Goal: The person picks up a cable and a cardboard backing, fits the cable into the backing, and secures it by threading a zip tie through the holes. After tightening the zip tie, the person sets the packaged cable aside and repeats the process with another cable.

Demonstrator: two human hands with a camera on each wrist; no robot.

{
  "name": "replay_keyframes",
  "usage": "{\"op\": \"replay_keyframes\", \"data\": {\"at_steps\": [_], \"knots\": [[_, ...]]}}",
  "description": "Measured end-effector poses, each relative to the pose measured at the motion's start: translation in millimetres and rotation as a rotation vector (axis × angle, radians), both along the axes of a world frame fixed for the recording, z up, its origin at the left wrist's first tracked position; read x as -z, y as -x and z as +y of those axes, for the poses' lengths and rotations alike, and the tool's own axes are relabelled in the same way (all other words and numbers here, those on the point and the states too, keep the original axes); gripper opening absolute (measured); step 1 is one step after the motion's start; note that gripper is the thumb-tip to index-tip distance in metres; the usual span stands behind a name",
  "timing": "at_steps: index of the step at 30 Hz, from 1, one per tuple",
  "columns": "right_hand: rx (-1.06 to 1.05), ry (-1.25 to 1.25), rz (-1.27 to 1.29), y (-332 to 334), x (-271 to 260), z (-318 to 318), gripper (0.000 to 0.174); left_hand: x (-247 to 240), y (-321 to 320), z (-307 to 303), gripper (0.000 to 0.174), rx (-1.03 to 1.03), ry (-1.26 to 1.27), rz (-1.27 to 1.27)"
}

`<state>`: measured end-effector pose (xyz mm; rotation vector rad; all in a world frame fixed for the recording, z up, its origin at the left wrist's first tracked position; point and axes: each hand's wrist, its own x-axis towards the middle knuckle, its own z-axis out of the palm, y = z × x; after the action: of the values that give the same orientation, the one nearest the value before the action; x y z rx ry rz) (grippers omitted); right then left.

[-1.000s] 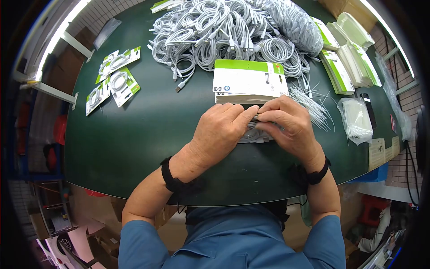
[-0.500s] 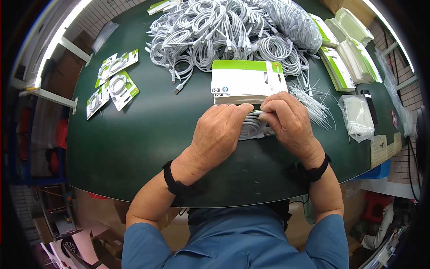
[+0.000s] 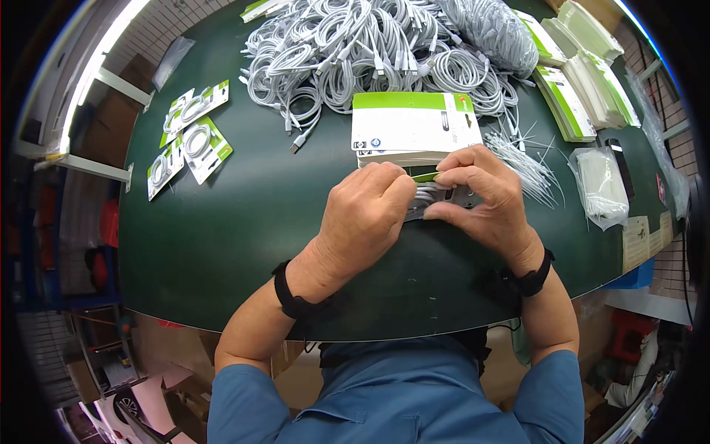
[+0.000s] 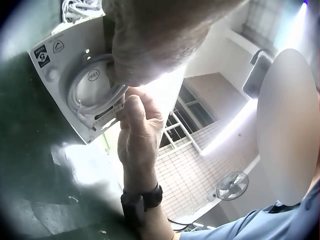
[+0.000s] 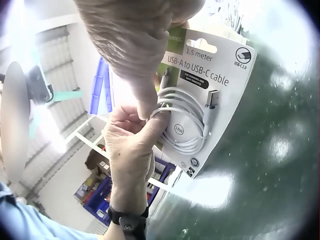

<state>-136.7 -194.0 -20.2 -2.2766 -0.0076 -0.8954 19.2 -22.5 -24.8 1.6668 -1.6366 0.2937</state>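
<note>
L hand (image 3: 366,207) pinches the smooth, coiled white cable (image 5: 187,146) on its card. R hand (image 3: 484,194) grips that flat white-&-green cardboard card (image 5: 231,92) nr the edge.

you wear a plain blue cloth shirt (image 3: 370,403) and black wristbands (image 3: 287,291), facing a dark green tabletop (image 3: 237,244), pale grey coiled cables (image 3: 340,55) and a white rectangular cardboard card (image 5: 237,82) banded in green.

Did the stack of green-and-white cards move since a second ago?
No, the card stack is in the same spot, right in front of the big cable heap.
</note>
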Motion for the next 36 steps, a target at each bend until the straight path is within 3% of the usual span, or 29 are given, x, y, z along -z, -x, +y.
{"op": "replay_keyframes", "data": {"at_steps": [12, 21, 29, 36], "knots": [[0.056, 0.051, -0.026, 0.0, 5.6, 3.7, 0.029, -13.6, -1.5, 12.0, 0.029, 0.105, -0.064, 0.05], [0.056, 0.105, -0.011, -0.7, 5.4, 4.4, 0.031, 0.3, -3.4, 9.5, 0.028, 0.049, -0.021, -0.177], [0.061, 0.113, 0.004, -0.8, 3.4, 5.4, 0.032, 8.1, -4.4, 7.2, 0.027, 0.028, 0.025, -0.156], [0.034, 0.022, 0.046, 12.0, -15.7, -18.6, 0.019, -2.2, -1.0, 8.8, 0.027, 0.075, 0.006, -0.146]]}}
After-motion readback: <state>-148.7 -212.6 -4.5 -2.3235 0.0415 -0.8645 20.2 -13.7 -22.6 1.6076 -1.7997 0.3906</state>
